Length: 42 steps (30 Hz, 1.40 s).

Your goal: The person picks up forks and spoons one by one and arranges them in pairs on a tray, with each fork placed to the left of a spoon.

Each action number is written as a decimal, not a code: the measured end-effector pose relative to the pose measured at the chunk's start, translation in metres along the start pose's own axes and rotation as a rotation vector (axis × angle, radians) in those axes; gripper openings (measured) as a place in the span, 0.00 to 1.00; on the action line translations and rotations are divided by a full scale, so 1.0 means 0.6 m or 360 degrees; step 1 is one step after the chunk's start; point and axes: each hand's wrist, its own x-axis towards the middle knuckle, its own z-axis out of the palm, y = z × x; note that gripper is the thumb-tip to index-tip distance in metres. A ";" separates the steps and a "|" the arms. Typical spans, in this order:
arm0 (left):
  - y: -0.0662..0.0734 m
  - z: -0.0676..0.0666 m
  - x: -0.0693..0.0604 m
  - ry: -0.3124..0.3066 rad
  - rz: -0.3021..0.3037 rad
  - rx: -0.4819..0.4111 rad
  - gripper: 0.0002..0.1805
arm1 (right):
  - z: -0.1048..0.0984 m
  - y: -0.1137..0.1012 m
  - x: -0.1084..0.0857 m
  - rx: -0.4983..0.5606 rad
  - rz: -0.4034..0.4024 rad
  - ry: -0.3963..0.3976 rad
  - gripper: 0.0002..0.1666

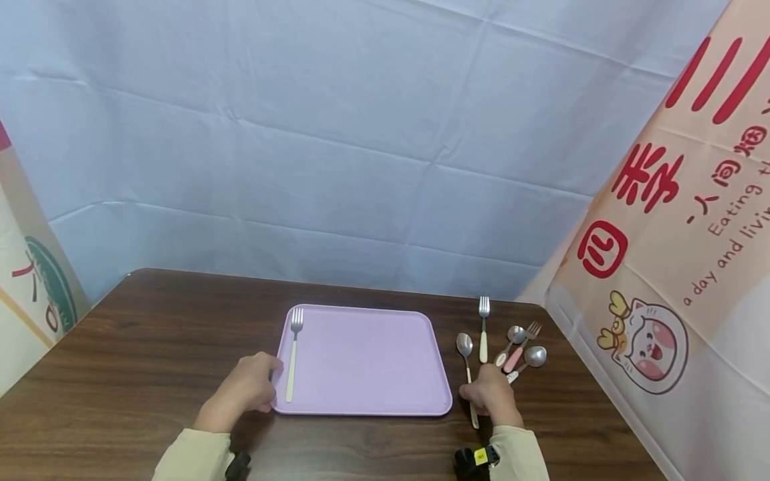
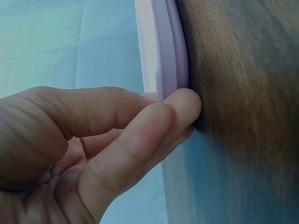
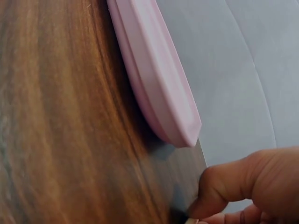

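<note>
A lilac tray (image 1: pixel 367 361) lies flat on the table, with a white-handled fork (image 1: pixel 291 364) along its left side. My left hand (image 1: pixel 249 386) pinches the tray's left rim near the front corner; the left wrist view shows thumb and fingers (image 2: pixel 140 133) at that rim. Just right of the tray, a spoon (image 1: pixel 464 345) lies with its bowl pointing away from me. My right hand (image 1: pixel 490 393) pinches its pale handle, only a bit of which shows at the bottom of the right wrist view, below the thumb (image 3: pixel 224 186).
Beyond my right hand lie another white-handled fork (image 1: pixel 484 334), a small spoon (image 1: pixel 516 335), a pink-handled fork (image 1: pixel 520 351) and a larger spoon (image 1: pixel 534 357). Blue cloth (image 1: pixel 337 147) hangs behind the dark wooden table (image 1: pixel 150 361). A printed cloth (image 1: pixel 668 267) hangs at the right.
</note>
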 end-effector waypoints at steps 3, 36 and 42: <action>0.000 -0.001 -0.001 -0.0004 -0.0002 0.0005 0.28 | 0.000 -0.001 -0.001 -0.0008 0.0001 0.0005 0.11; 0.002 -0.001 0.002 -0.0033 -0.0060 0.0009 0.28 | -0.030 -0.022 0.002 -0.0107 -0.0031 -0.0010 0.12; 0.003 -0.001 0.002 -0.0045 -0.0077 -0.0004 0.27 | -0.024 -0.030 0.002 -0.0131 -0.0054 -0.0011 0.11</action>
